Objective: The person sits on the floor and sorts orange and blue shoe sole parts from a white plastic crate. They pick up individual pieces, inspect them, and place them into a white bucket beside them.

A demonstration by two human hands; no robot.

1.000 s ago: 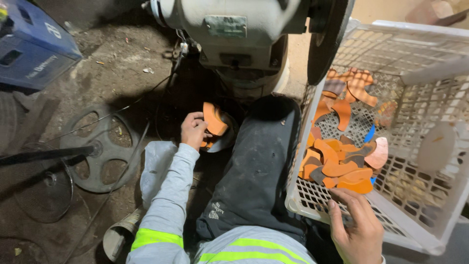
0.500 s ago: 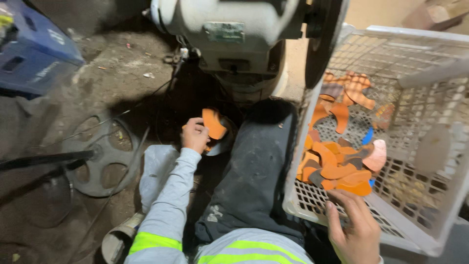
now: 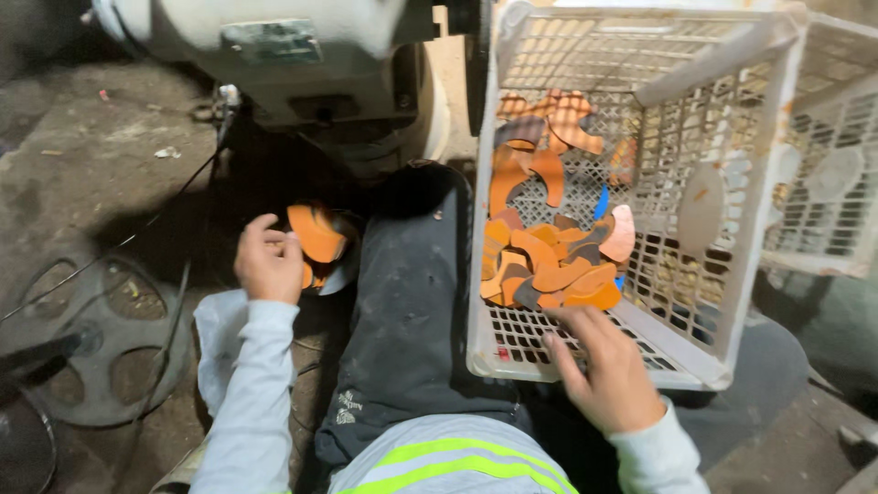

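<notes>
Left hand (image 3: 267, 261) has its grip closed on an orange cut piece (image 3: 315, 233) down by the machine (image 3: 302, 55). Right hand (image 3: 604, 366), grip open, rests on the white crate (image 3: 732, 119); right above its fingers there's still a big pile of orange pieces (image 3: 549, 265), so plenty left

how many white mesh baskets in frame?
2. One basket sits beside the knee, holding orange pieces, with the right hand reaching in. A second basket is behind it at the right edge, partly cut off. Others may be out of view.
</notes>
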